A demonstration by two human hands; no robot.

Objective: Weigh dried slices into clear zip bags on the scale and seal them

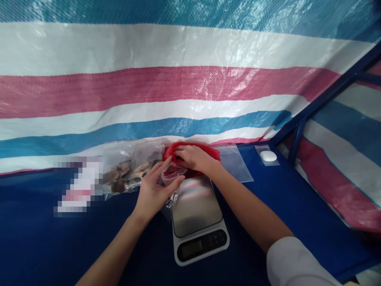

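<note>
My left hand (pixel 154 190) holds a small clear plastic bag (pixel 172 174) open by its mouth, just left of a kitchen scale (pixel 198 222) with a steel platform. My right hand (pixel 193 157) reaches into a red plastic bag (pixel 208 150) lying behind the scale, fingers curled inside its opening; what they grip is hidden. Left of the red bag sits a large clear bag of brownish dried pieces (pixel 127 171).
Everything rests on a dark blue table (pixel 268 206) against a striped white, pink and blue tarp wall (pixel 178 79). A flat empty clear bag (pixel 236 163) lies right of the red bag. A small white object in a clear pouch (pixel 268 156) sits at the far right corner. A blurred packet (pixel 79 184) lies at left.
</note>
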